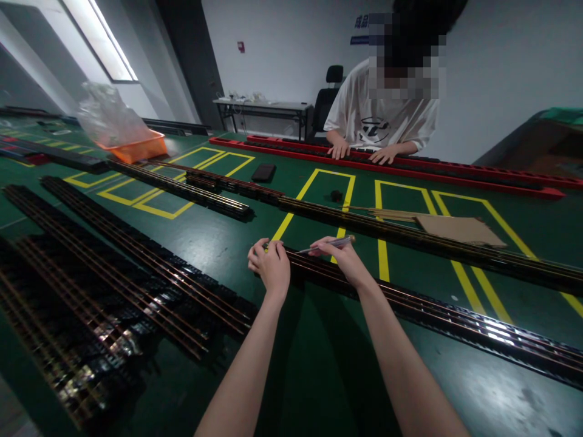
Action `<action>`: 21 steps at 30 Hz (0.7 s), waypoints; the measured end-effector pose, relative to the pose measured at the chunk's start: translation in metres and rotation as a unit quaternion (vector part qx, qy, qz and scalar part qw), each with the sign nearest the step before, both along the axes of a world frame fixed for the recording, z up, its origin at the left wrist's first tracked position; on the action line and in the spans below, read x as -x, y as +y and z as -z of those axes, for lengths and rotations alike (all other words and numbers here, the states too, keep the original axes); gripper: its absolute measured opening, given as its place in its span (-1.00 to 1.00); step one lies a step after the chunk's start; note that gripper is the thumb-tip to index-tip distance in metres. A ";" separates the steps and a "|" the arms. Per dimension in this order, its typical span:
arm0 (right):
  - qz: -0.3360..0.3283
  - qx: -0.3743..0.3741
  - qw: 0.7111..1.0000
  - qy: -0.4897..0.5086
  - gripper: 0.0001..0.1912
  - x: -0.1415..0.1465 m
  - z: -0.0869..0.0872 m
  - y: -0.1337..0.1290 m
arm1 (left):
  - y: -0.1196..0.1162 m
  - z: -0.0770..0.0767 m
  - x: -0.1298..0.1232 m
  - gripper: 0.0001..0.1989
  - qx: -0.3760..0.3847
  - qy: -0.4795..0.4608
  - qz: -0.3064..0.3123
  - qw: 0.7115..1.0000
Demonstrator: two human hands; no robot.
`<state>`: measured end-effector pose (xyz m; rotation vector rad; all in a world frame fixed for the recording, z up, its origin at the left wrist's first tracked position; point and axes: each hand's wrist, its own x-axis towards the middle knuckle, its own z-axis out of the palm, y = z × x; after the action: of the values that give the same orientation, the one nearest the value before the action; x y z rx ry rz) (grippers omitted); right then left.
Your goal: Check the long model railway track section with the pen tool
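Observation:
A long black rail [437, 317] with copper-coloured strips along it lies across the green table, running from the middle to the right edge. My left hand [272, 266] rests at its left end, fingers curled over and around that end. Pinched in my right hand [339, 254] is a slim screwdriver-like tool [336, 243] with a greyish handle. Its thin tip points left and down at the rail's top, close to my left fingers. Whether the tip touches the rail I cannot tell. The palm side of my left hand is hidden.
Several similar rails [150, 255] lie to the left. Another long rail [410, 238] runs behind my hands, with cardboard [460, 230] beside it. Further back are a dark box [263, 173] and an orange basket [141, 147] holding plastic bags. Opposite, a person's hands [362, 152] touch a red rail [455, 172].

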<state>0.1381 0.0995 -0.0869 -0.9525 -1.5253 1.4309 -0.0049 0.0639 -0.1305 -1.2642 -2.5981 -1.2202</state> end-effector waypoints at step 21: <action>0.004 0.009 0.999 -0.039 -0.79 -0.014 -0.007 -0.007 | -0.003 -0.002 -0.003 -0.77 -0.048 0.048 0.094 0.993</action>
<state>0.1520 0.0927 -0.0800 -1.0351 -1.5653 1.4176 -0.0023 0.0608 -0.1288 -1.5375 -2.3683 -1.2587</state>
